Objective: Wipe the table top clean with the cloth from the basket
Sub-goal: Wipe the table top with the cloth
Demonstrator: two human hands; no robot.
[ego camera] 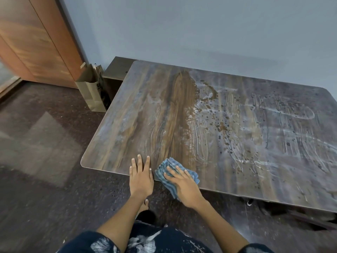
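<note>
From the head view I have my right hand (184,183) pressed flat, fingers spread and straight, on the bunched blue cloth (170,172), which sits at the near edge of the worktop (127,114) and hangs partly over it. My left hand (141,175) lies flat and released just beside the cloth, fingers straight on the worktop, bracing me. I see no basket in this view. To the right of a cleaner-looking wood-grain band, brown smears (184,110), dark spatter (224,125) and whitish streaks (284,125) cover most of the surface, so I judge the wiping is far from done. To do this stroke well I would keep the palm weight even, draw the cloth fully back onto the worktop, overlap each pass into the dirty right side, and refold to a fresh face once it loads up.
</note>
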